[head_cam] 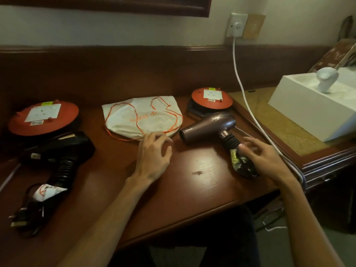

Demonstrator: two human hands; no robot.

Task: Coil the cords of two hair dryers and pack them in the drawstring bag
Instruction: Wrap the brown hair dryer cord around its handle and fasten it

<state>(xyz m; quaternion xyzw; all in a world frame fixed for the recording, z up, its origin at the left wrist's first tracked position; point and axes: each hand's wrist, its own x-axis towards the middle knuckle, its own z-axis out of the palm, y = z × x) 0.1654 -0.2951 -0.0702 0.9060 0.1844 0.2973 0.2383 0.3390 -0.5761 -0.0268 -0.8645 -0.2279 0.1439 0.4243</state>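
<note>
Both cords look coiled already: black dryer [57,149] at left, brown dryer [209,126] w/ right hand [264,158] loose over its cord bundle [240,162]. Left hand [154,153] relaxed, grasping nothing, near drawstring bag [142,117] (flat, nothing packed yet).

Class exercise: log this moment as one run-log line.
left hand: open, by drawstring bag | right hand: open, over brown dryer's cord bundle | black dryer: untouched | bag: flat

Dark wooden table [192,182], white drawstring bag [142,117], two hair dryers [209,127] [57,149], two orange cable reels [43,118] [212,98]
</note>
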